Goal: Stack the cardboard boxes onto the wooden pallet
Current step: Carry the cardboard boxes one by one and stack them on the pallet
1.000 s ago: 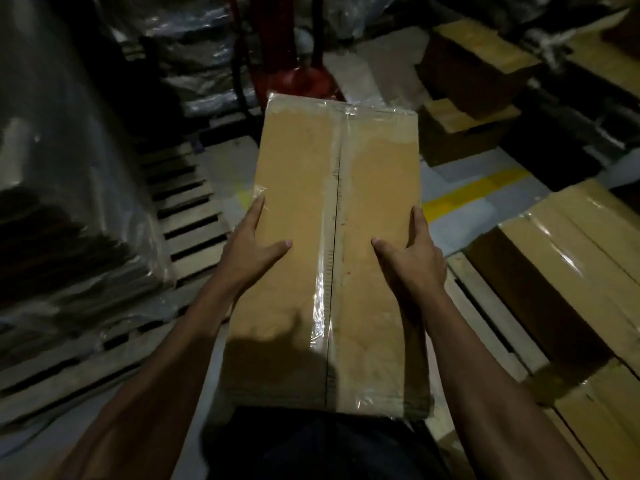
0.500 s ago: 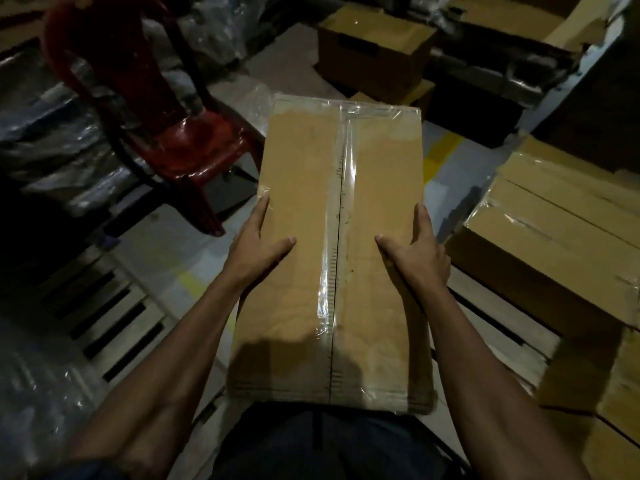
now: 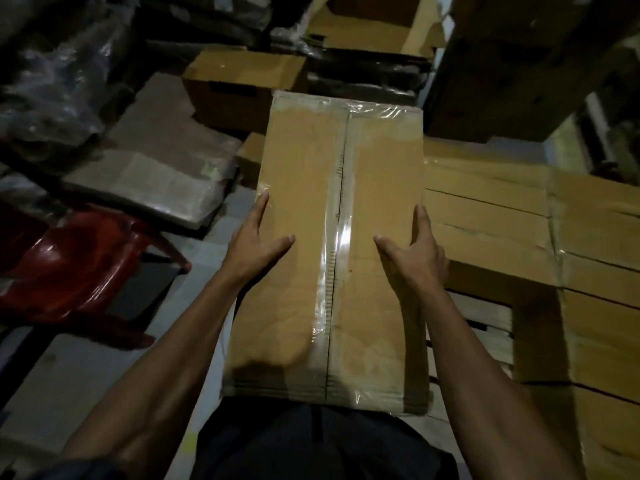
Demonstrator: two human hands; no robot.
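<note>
- Cardboard box (image 3: 329,244), long and flat-topped, carried at waist height, near end against the person's body.
- Left hand (image 3: 254,244) clamps the left long edge: thumb on top, fingers down the side. Right hand (image 3: 417,249) mirrors it on the right long edge. Hands apart, one per side, at about mid-length.
- Clear tape (image 3: 337,237) runs along the centre seam and across the far end; glossy, likely slick under a thumb.
- Handling judgement: stiff panels, top lightly creased; held out level, so probably moderate weight. Best hold is the long edges or underneath, off the tape.
- Fine print runs beside the seam; too small to read. No brand visible.
- Stacked boxes (image 3: 519,216) lie just right of the carried one; wooden pallet (image 3: 485,317) slats show beyond the right forearm.
- Red plastic chair (image 3: 65,268) stands left, on the floor.
</note>
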